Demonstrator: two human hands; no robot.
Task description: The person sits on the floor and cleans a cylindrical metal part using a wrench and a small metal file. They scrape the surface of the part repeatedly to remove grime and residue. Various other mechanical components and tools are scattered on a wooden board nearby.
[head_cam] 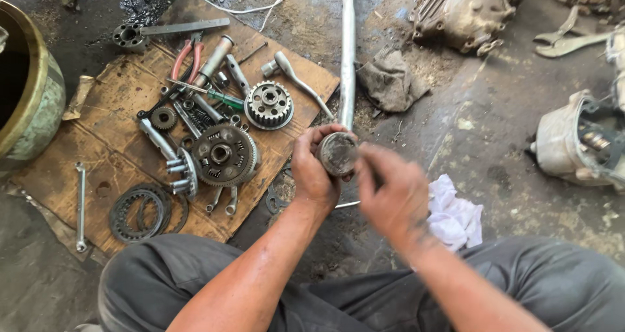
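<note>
My left hand point(312, 172) grips a round grey metal piston point(337, 153) and holds it up with its dirty flat top toward me. My right hand point(390, 189) is blurred just right of the piston, its fingers close to or touching the piston's side. Whether it holds anything is unclear. Both hands hover above the oily concrete floor, between my knees.
A cardboard sheet point(124, 91) on the left carries a clutch hub point(268, 104), a large gear assembly point(222, 154), friction rings point(137, 211), red pliers point(185, 58) and spanners. A long metal rod point(347, 52), dark rag point(389, 78), white cloth point(452, 215) and engine casings point(576, 143) lie around.
</note>
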